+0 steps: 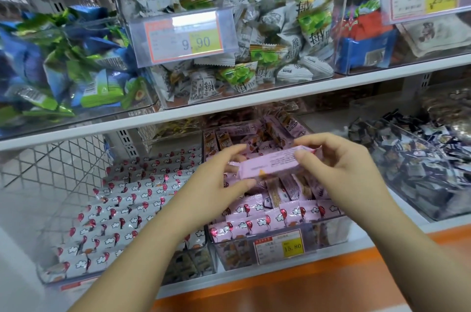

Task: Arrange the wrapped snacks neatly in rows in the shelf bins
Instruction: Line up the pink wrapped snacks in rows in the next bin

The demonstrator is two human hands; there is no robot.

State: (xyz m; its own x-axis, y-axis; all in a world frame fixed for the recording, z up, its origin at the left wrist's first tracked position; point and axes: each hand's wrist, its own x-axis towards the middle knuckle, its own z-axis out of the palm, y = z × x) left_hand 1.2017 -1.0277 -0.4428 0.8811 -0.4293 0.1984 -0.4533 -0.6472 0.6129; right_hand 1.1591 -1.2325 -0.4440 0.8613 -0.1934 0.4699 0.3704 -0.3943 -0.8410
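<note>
Bar (270, 162) hangs over the pink bin (331, 231), long axis from 8 to 2 o'clock. Left hand (216, 179) pinches its 8 o'clock end, right hand (339, 166) the other; fingers (303, 159) are narrow on it. Neat rows (267, 217) lie at 6 o'clock from the bar.

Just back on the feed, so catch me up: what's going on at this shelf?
A person holds a pink pack in both hands, left hand at its left end, right hand at its right, above the pink bin. That bin's front rows lie neat; the packs behind them are jumbled. The white bin beside it is already in rows.
</note>
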